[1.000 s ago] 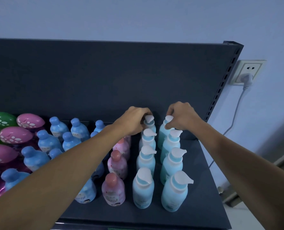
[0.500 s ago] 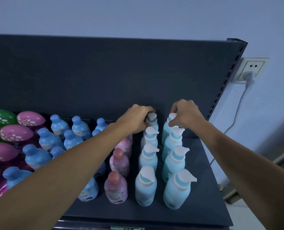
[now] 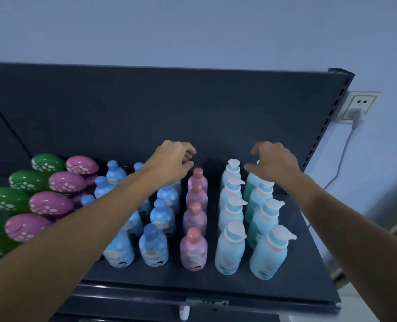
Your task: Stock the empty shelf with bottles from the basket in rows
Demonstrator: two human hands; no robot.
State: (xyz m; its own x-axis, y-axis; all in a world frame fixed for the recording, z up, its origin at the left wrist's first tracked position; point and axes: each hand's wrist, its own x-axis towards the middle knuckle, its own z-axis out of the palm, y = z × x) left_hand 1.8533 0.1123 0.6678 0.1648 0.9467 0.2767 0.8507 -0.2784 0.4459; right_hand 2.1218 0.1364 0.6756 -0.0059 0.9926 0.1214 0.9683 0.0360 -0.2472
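**A:** hands?

**B:** left hand: fingers loosely curled, narrow gap, holding nothing. It hovers over the far end of the pink bottles, just at 10 o'clock of the rearmost cap.

**B:** right hand: half-spread claw, thumb and fingers apart, nothing gripped. It's above the rearmost bottle of the right pump row. Can't tell if the fingers touch that pump head, since the hand covers most of it.

**A:** where's the stock?

**B:** all upright on the shelf. The pump bottles are light blue with white heads, in two rows of four running 6 to 12 o'clock at the shelf's 3 o'clock end. Front spouts point to roughly 3 o'clock.

**B:** the pink bottles are a single row of four, just at 9 o'clock of the pump rows. The blue-capped bottles come next toward 9 o'clock. They're partly behind the left forearm, so can't give a count.

**A:** anything else?

**B:** green domes and pink domes, white-spotted, sit at the shelf's 9 o'clock end. Dark back panel at 12 o'clock. Wall socket at 2 o'clock, past the shelf upright, with a plug in it and the cable hanging down.
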